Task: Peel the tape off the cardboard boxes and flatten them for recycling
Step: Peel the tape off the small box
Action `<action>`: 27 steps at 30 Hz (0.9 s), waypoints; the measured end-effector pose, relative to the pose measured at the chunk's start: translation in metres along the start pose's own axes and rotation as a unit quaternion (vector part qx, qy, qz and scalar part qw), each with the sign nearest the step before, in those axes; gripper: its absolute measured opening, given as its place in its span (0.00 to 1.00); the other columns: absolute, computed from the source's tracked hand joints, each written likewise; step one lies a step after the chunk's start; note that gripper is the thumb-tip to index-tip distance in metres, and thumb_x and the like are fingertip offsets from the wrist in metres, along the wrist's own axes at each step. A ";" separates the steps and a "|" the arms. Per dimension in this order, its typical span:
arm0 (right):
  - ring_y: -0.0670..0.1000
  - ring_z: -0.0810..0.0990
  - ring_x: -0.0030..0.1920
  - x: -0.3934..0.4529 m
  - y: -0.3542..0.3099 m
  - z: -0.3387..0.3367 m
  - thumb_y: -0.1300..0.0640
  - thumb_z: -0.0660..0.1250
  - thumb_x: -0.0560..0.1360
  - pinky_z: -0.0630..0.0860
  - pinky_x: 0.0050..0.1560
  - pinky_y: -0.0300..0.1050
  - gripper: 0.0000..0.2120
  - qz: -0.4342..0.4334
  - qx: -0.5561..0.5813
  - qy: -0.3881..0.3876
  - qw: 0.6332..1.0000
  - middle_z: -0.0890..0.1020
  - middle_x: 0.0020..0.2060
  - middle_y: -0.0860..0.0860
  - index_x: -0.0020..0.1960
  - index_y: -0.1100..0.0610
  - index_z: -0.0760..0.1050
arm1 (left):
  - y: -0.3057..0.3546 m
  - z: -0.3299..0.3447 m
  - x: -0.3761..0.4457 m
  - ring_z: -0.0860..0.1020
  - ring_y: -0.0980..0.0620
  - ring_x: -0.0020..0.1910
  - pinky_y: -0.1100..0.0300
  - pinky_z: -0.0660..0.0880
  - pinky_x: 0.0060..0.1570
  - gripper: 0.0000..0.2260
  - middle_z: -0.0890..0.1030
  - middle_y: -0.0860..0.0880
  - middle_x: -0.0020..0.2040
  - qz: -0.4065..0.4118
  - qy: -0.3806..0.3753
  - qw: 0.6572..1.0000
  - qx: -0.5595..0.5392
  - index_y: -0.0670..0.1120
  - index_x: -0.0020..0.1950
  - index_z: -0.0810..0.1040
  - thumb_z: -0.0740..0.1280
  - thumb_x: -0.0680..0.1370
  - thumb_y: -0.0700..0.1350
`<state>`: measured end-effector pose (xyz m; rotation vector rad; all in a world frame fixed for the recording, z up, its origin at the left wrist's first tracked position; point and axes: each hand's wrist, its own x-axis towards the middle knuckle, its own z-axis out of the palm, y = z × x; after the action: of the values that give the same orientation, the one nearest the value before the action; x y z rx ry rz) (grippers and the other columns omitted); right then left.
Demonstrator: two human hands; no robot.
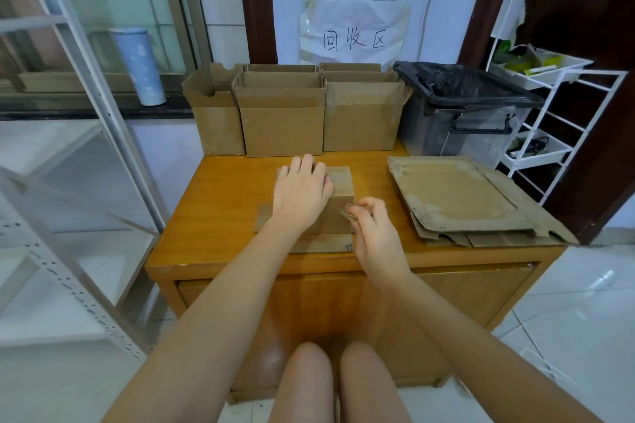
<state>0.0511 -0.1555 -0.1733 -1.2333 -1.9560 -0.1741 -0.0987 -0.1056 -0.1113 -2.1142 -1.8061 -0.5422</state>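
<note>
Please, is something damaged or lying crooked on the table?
Yes. The flattened cardboard stack at the right lies askew, overhanging the wooden table, with ragged, torn edges. The standing boxes look orderly.

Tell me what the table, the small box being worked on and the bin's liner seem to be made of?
Table: looks like varnished wood, orange-brown with a soft sheen. Small box: plain brown cardboard, matte, like the flattened pile. Bin liner: thin black plastic film, crinkled and glossy.
</note>
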 end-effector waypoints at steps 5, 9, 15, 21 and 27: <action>0.52 0.80 0.45 0.002 0.000 -0.002 0.70 0.70 0.71 0.80 0.42 0.41 0.19 -0.002 0.006 -0.033 0.999 0.77 0.53 0.57 0.61 0.65 0.76 | 0.001 -0.001 -0.001 0.69 0.48 0.60 0.56 0.68 0.59 0.16 0.72 0.46 0.63 0.002 -0.001 1.000 0.002 0.45 0.62 0.72 0.51 0.83 0.51; 0.51 0.81 0.41 0.006 -0.002 -0.012 0.65 0.74 0.70 0.80 0.36 0.45 0.17 0.011 0.009 0.026 1.000 0.82 0.45 0.55 0.57 0.63 0.77 | 0.000 0.000 -0.001 0.70 0.48 0.59 0.55 0.68 0.57 0.16 0.72 0.46 0.62 0.005 -0.005 1.000 0.011 0.45 0.62 0.72 0.51 0.83 0.50; 0.48 0.78 0.44 0.011 0.004 -0.014 0.61 0.72 0.73 0.77 0.43 0.38 0.08 0.065 0.092 0.085 0.990 0.78 0.50 0.54 0.50 0.62 0.79 | 0.001 -0.001 -0.001 0.70 0.48 0.60 0.56 0.67 0.57 0.16 0.72 0.45 0.62 0.003 -0.002 1.000 0.015 0.45 0.62 0.72 0.50 0.83 0.50; 0.52 0.78 0.50 0.004 -0.001 -0.004 0.60 0.74 0.71 0.78 0.50 0.42 0.16 0.018 0.057 0.058 0.997 0.79 0.50 0.56 0.56 0.64 0.79 | 0.001 0.000 -0.002 0.69 0.48 0.60 0.56 0.67 0.58 0.16 0.72 0.45 0.63 0.004 0.000 1.000 0.018 0.45 0.62 0.71 0.50 0.83 0.51; 0.53 0.79 0.47 0.014 -0.007 0.005 0.63 0.77 0.66 0.75 0.47 0.40 0.14 0.024 0.012 0.091 0.996 0.80 0.46 0.56 0.50 0.63 0.79 | 0.002 0.000 -0.002 0.69 0.48 0.62 0.55 0.67 0.60 0.16 0.71 0.45 0.65 -0.002 -0.006 1.000 0.022 0.45 0.63 0.71 0.50 0.83 0.50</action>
<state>0.0399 -0.1466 -0.1656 -1.2048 -1.7659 -0.2293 -0.0973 -0.1073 -0.1117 -2.0905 -1.8126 -0.4870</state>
